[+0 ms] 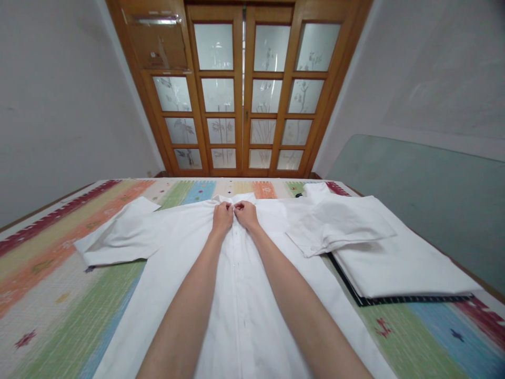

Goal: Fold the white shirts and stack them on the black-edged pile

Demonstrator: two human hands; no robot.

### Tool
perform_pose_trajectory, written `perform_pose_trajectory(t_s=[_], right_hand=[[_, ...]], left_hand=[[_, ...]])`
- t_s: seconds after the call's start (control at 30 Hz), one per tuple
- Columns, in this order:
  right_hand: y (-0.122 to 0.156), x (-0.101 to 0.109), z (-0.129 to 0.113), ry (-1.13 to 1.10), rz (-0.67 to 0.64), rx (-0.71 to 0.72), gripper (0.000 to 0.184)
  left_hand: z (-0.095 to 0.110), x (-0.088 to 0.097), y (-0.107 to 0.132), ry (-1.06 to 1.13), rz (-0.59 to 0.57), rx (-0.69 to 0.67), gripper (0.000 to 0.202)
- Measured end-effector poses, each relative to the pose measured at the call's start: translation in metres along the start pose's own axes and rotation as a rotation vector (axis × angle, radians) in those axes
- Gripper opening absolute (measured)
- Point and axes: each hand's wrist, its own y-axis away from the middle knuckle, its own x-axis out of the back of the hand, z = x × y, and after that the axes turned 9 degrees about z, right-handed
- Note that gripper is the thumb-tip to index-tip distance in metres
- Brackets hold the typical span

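A white short-sleeved shirt (pixel 244 295) lies face up on a striped, many-coloured bedspread (pixel 59 295), collar away from me. Both my arms reach up its front. My left hand (pixel 223 217) and my right hand (pixel 245 215) meet just under the collar, fingers pinched on the shirt's front placket near the top button. The left sleeve (pixel 118 234) lies spread out to the left. The right sleeve (pixel 335 223) rests on a stack at the right.
A stack of folded white cloth (pixel 398 263) sits on a dark flat board (pixel 394 301) at the right. Wooden doors with frosted glass panes (pixel 244 89) stand beyond the bed. A pale green panel (pixel 426 195) runs along the right wall.
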Motion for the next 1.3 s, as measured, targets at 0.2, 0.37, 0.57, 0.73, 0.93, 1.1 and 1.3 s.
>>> perform_pose_trajectory(t_s=[0.2, 0.37, 0.57, 0.73, 0.93, 1.1, 1.3], right_hand=[[0.0, -0.001, 0.001, -0.014, -0.009, 0.013, 0.014], [0.0, -0.001, 0.001, 0.001, 0.01, 0.059, 0.015], [0.003, 0.002, -0.001, 0.09, 0.126, 0.083, 0.018], [0.006, 0.005, -0.005, 0.18, 0.098, 0.154, 0.019], [0.009, 0.008, -0.013, 0.303, 0.033, 0.13, 0.02], [0.013, 0.012, -0.022, 0.406, -0.04, 0.155, 0.021], [0.015, 0.014, -0.028, 0.492, -0.073, 0.157, 0.024]], left_hand=[[0.003, 0.004, -0.001, 0.107, 0.019, 0.079, 0.016], [0.003, 0.006, -0.002, 0.079, 0.11, 0.145, 0.006], [-0.001, 0.007, -0.004, 0.263, 0.319, 0.361, 0.044], [0.001, 0.008, -0.006, 0.402, 0.242, 0.326, 0.053], [0.002, 0.013, -0.005, 0.212, 0.172, 0.229, 0.025], [0.007, 0.013, 0.001, -0.121, 0.092, 0.043, 0.026], [0.009, 0.017, 0.001, -0.18, 0.213, 0.02, 0.036]])
